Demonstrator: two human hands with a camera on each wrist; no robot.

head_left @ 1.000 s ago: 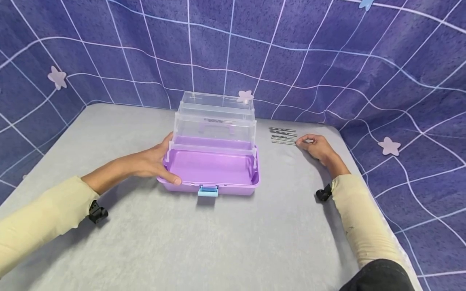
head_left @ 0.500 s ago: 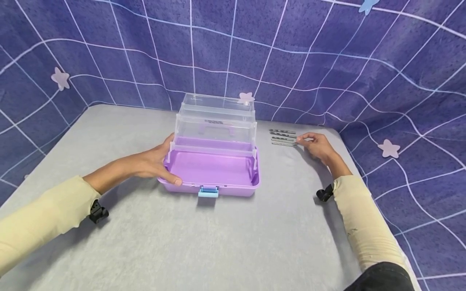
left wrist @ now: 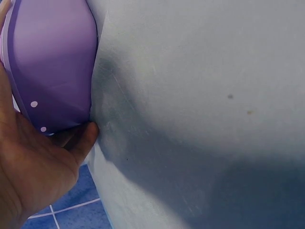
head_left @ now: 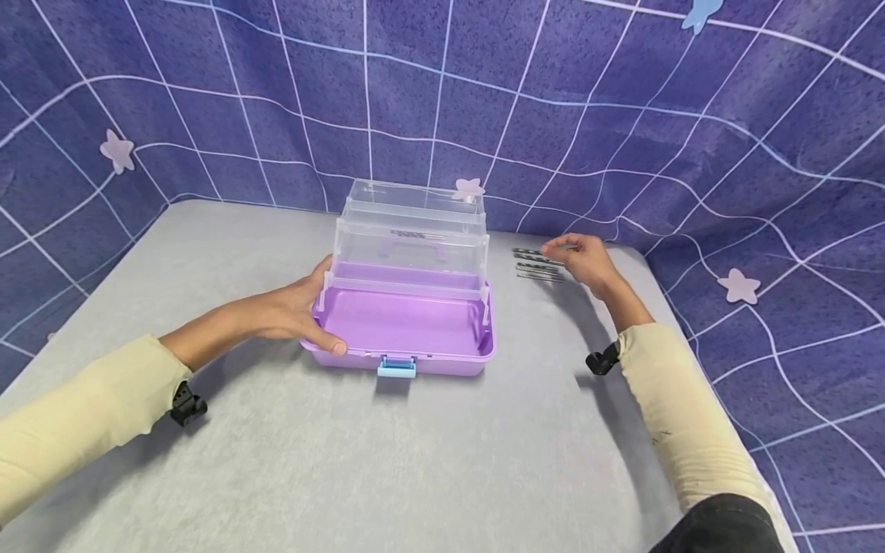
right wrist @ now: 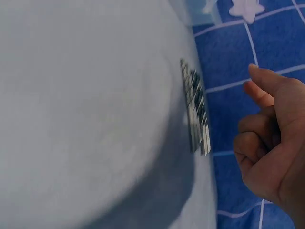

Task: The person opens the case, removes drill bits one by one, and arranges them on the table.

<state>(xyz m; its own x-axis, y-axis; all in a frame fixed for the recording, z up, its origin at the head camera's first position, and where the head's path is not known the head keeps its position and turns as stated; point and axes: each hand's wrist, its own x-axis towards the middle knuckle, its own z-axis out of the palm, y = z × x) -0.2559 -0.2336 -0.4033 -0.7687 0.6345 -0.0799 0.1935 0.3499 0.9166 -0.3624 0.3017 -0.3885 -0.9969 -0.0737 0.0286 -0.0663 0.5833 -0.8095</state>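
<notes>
1) The left hand [head_left: 293,311] grips the left end of the purple box [head_left: 452,358], its thumb lying on the front rim and its fingers spread back along the side wall
2) The right hand [head_left: 586,259] hovers by the right-hand ends of the upper drill bits [right wrist: 198,102]; thumb and forefinger stand slightly parted, the other fingers curl inward, and it has hold of nothing that shows
3) The drill bits lie side by side on the grey tabletop [head_left: 449,461], right of the box, near the back edge
4) The box sits open, its clear trays [head_left: 415,209] raised at the rear and a pale blue latch [head_left: 397,368] at the front; some dark pieces [head_left: 409,234] show through the plastic
5) A blue-purple curtain [head_left: 276,77] with pale grid lines and stars surrounds the tabletop
</notes>
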